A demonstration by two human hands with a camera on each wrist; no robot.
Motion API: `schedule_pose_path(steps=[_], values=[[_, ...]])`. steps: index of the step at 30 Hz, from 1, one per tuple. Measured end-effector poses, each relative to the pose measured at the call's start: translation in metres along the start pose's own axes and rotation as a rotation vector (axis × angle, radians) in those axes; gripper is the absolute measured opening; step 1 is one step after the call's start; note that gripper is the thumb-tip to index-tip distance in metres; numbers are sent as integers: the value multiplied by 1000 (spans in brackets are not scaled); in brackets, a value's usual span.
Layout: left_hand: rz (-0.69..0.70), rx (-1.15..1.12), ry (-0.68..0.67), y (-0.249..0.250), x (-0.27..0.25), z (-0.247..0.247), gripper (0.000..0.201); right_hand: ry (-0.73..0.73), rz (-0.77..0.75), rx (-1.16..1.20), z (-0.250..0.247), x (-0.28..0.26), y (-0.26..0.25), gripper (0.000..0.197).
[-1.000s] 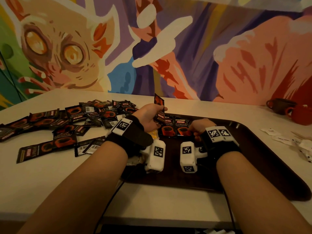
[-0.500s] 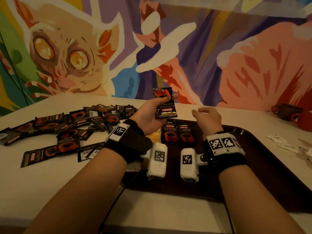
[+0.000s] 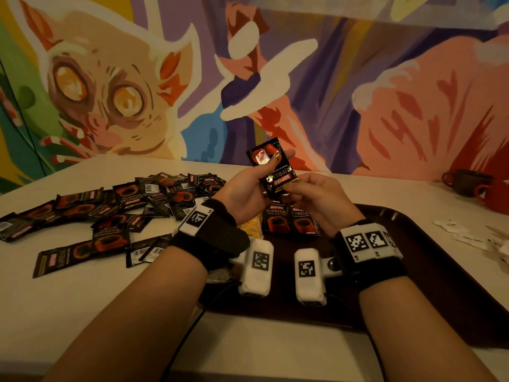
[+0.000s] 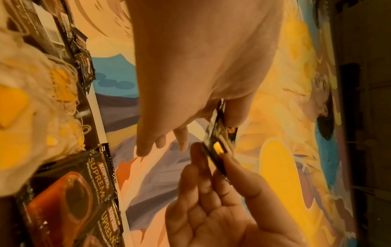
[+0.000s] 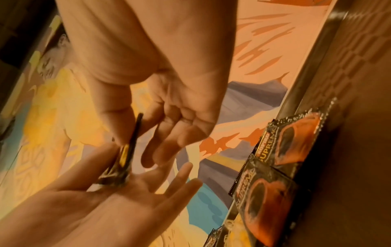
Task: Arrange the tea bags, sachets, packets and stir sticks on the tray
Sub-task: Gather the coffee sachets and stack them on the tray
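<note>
Left hand (image 3: 242,188) pinches the coffee sachet (image 3: 272,168), now lifted above the tray (image 3: 440,271); its lower end has been pinched by the right hand (image 3: 319,199). A handover is likely before placing.

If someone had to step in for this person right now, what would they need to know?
Left hand: pinches the top of one coffee sachet, held up above the tray.
Right hand: pinches the same sachet's lower end.
Done: two sachets lie side by side, face up, at the tray's far edge; some yellow tea bags lie beside them.
Left: set the held sachet down by that pair, then move the pile of sachets on the table left of the tray. Small white packets wait to the right.
</note>
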State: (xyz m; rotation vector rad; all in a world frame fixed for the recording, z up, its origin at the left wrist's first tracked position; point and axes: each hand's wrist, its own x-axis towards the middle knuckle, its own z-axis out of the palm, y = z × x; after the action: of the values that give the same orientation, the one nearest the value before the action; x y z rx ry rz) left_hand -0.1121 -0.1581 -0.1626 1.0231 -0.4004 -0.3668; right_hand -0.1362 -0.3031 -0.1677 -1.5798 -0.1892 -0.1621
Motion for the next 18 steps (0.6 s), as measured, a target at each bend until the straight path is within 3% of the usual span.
schedule_pose_path(steps=[6,10,12,18], values=[[-29,172,-11,1,-5,-5,32,137,-23,287,-7,1,-2,11],[-39,118,-114,8,-9,-6,52,221,-64,307,-10,4,-3,16],[-64,152,-139,9,-8,-5,51,216,-89,264,-10,5,-2,18],[-109,233,6,4,-5,3,34,200,-86,178,-12,5,0,23]])
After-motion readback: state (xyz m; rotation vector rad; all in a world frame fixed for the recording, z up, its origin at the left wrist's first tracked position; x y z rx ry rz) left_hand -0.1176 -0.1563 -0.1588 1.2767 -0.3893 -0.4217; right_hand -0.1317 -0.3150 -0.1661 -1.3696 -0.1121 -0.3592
